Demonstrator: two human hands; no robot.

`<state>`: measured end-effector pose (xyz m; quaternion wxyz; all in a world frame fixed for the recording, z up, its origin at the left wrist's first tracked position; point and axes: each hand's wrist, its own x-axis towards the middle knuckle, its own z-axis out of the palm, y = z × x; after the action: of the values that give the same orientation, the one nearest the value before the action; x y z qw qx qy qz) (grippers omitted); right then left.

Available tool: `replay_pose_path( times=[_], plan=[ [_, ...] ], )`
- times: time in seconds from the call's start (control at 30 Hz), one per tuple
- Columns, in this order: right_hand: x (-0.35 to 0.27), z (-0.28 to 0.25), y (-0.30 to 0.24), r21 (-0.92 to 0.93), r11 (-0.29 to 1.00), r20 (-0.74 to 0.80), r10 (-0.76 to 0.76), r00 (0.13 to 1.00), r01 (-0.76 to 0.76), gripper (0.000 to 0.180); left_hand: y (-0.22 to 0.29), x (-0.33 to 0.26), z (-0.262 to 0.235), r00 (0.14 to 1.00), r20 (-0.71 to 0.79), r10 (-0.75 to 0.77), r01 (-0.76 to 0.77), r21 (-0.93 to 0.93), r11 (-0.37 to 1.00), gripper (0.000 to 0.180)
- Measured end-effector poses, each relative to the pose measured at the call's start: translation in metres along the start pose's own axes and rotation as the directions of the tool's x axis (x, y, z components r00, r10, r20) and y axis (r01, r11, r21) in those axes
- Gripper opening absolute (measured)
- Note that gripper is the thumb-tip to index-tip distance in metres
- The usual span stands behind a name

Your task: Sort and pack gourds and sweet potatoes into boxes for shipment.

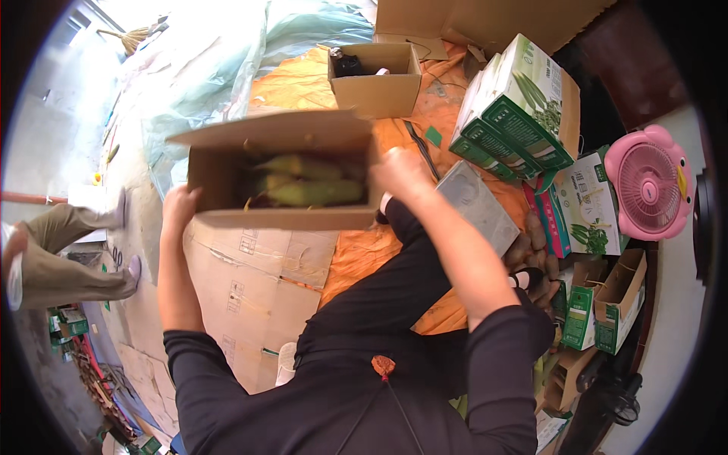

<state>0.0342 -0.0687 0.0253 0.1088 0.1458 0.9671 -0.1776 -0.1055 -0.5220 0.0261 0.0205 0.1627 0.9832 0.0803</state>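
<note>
I hold a brown cardboard box (pixel 280 218) up in front of me with both hands, its open side turned toward me. Inside lie ears of corn in green-yellow husks (pixel 307 182). My left hand (pixel 180 206) grips the box's left end. My right hand (pixel 400 174) grips its right end near the upper flap. Both forearms come up from the lower edge in black sleeves pushed back.
A smaller open cardboard box (pixel 375 76) stands beyond on an orange sheet (pixel 303 80). Green-and-white cartons (pixel 523 106) are stacked at right, beside a pink fan (pixel 648 182). Flattened cardboard (pixel 258 288) lies below. Another person's legs (pixel 61 250) show at far left.
</note>
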Motion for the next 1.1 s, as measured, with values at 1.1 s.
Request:
replay_pose_path(
  times=[1.1],
  plan=[
    [-0.106,0.003,-0.003,0.735,0.578,-0.340,-0.137,0.930,0.354,0.015,0.017,-0.006,0.031,0.997,0.041,-0.073,0.083,-0.420,0.904,0.024]
  ],
)
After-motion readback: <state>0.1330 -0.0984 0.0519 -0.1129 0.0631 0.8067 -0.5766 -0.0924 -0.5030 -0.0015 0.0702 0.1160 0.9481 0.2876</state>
